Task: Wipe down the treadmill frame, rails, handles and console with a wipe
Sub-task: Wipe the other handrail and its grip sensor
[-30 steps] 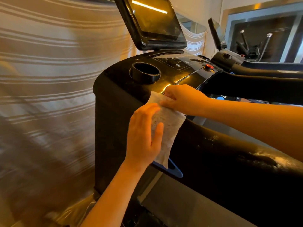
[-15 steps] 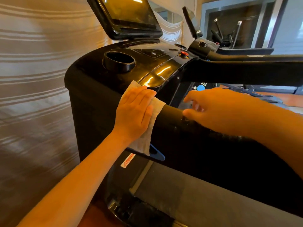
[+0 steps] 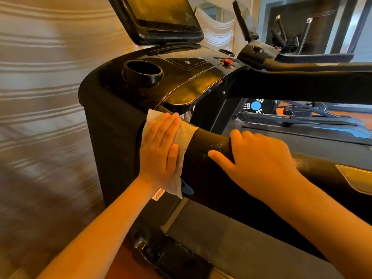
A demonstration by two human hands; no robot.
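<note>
A black treadmill fills the view, its glossy console (image 3: pixel 181 81) carrying a round cup holder (image 3: pixel 142 72) and a tilted screen (image 3: pixel 161 17). A thick black side rail (image 3: pixel 209 146) runs from the console toward the lower right. My left hand (image 3: pixel 161 150) lies flat with straight fingers on a white wipe (image 3: pixel 184 137), pressing it against the rail just below the console. My right hand (image 3: pixel 259 158) rests over the top of the same rail further right, thumb on the near side, fingers draped over the far side and partly hidden. Wet streaks shine on the rail beside it.
A striped curtain (image 3: pixel 40 117) hangs close on the left. The grey treadmill belt (image 3: pixel 231 244) lies below the rail. A red stop button (image 3: pixel 227 61) sits on the console. A second treadmill (image 3: pixel 302 81) and more gym gear stand at the right.
My right hand let go of the wipe, moved right and settled on the rail. My left hand flattened the wipe onto the rail under the console. The camera shifted.
</note>
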